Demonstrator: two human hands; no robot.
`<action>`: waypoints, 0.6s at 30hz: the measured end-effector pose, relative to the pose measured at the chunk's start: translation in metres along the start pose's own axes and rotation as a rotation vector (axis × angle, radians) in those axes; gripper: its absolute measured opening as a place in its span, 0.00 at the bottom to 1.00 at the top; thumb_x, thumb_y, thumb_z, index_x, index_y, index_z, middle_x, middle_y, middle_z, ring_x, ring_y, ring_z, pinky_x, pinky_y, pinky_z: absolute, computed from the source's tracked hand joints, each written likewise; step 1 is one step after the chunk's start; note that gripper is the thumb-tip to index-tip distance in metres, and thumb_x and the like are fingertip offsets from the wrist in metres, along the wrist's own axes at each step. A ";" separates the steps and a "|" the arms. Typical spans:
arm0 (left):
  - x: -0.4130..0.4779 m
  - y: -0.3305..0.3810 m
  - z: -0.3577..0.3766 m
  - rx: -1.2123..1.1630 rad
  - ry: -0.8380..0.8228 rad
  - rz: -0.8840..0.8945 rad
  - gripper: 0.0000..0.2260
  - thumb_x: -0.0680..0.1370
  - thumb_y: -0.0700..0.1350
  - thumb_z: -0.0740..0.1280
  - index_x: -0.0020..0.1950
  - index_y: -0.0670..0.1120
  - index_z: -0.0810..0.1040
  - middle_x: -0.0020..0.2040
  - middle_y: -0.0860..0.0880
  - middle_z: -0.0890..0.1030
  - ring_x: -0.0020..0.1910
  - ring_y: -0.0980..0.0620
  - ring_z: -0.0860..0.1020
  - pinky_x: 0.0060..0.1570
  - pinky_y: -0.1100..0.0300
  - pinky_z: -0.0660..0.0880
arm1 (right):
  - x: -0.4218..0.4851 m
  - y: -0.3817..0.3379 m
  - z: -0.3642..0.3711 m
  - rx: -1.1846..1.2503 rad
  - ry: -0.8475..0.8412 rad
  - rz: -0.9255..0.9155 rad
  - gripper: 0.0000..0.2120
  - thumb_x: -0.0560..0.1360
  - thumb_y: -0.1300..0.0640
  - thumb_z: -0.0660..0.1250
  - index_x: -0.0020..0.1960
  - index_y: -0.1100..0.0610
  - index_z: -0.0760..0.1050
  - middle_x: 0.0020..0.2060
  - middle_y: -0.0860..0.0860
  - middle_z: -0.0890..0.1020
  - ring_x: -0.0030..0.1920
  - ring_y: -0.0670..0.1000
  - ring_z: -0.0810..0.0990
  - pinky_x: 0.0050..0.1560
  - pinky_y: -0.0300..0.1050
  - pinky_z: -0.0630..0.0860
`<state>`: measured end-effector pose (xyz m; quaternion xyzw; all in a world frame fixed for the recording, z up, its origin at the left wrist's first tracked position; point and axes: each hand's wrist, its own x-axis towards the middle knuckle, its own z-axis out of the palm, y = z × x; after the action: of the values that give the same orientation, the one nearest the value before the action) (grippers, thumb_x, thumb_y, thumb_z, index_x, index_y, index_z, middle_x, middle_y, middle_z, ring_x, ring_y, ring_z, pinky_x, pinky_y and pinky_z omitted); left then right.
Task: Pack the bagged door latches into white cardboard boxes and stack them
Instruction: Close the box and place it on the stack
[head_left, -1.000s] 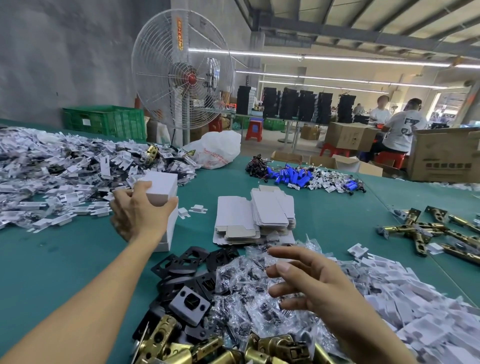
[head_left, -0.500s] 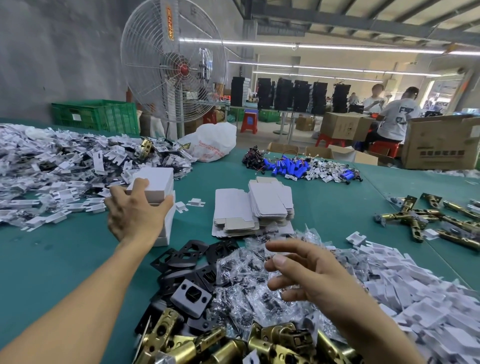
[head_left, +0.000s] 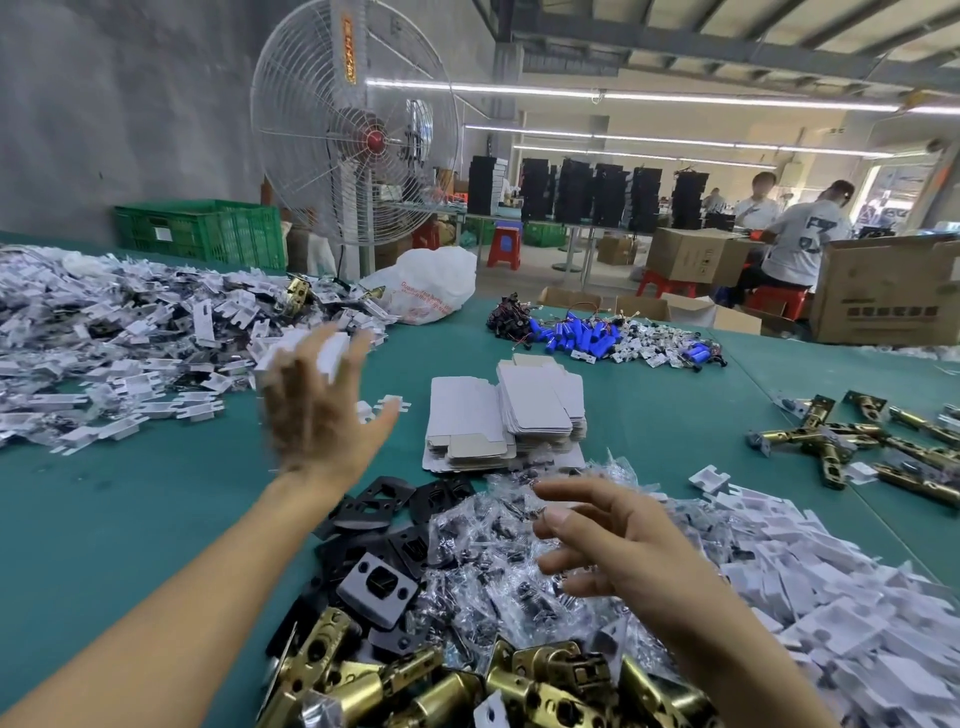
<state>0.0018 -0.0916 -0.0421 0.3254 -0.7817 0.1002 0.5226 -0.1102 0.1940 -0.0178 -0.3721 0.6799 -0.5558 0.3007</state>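
A stack of closed white cardboard boxes (head_left: 335, 353) stands on the green table (head_left: 130, 509), mostly hidden behind my left hand (head_left: 317, 415). That hand is blurred, its fingers spread and straight, and it holds nothing. My right hand (head_left: 613, 540) hovers with loosely bent fingers over a heap of small clear bags (head_left: 498, 566), also holding nothing. Flat unfolded white box blanks (head_left: 498, 410) lie stacked in the middle of the table. Brass door latches (head_left: 467, 686) are piled at the near edge.
Black strike plates (head_left: 379, 509) lie under my left forearm. White plastic inserts (head_left: 810, 587) are heaped at the right, and a bigger heap (head_left: 104, 332) at the left. More brass latches (head_left: 857, 441), blue cells (head_left: 582, 332), a white sack (head_left: 426, 286) and a fan (head_left: 358, 135) are farther off.
My left hand has let go of the top white box and its fingers have spread open, pulling back in a blur. My right hand has stayed over the bags.
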 end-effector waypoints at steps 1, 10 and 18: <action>0.002 0.014 0.003 -0.042 0.037 0.128 0.23 0.68 0.50 0.79 0.60 0.46 0.80 0.62 0.40 0.76 0.60 0.37 0.73 0.58 0.46 0.68 | 0.001 0.003 -0.001 -0.027 0.021 0.010 0.08 0.78 0.51 0.69 0.55 0.43 0.80 0.47 0.48 0.86 0.42 0.48 0.85 0.40 0.39 0.78; -0.011 0.082 0.062 -0.075 -1.037 0.001 0.25 0.81 0.58 0.62 0.73 0.45 0.69 0.70 0.47 0.71 0.71 0.45 0.69 0.65 0.49 0.71 | 0.006 0.021 -0.011 -0.385 0.150 0.024 0.07 0.77 0.45 0.67 0.55 0.41 0.76 0.46 0.44 0.83 0.44 0.41 0.83 0.50 0.41 0.79; -0.010 0.061 0.071 -0.046 -1.037 -0.013 0.23 0.79 0.62 0.65 0.71 0.53 0.72 0.68 0.48 0.77 0.66 0.44 0.75 0.59 0.52 0.73 | 0.008 0.022 -0.010 -0.383 0.110 0.053 0.10 0.78 0.46 0.66 0.59 0.43 0.76 0.48 0.44 0.83 0.46 0.41 0.82 0.44 0.36 0.74</action>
<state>-0.0871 -0.0760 -0.0704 0.3254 -0.9379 -0.0949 0.0742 -0.1264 0.1948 -0.0377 -0.3736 0.7982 -0.4274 0.2015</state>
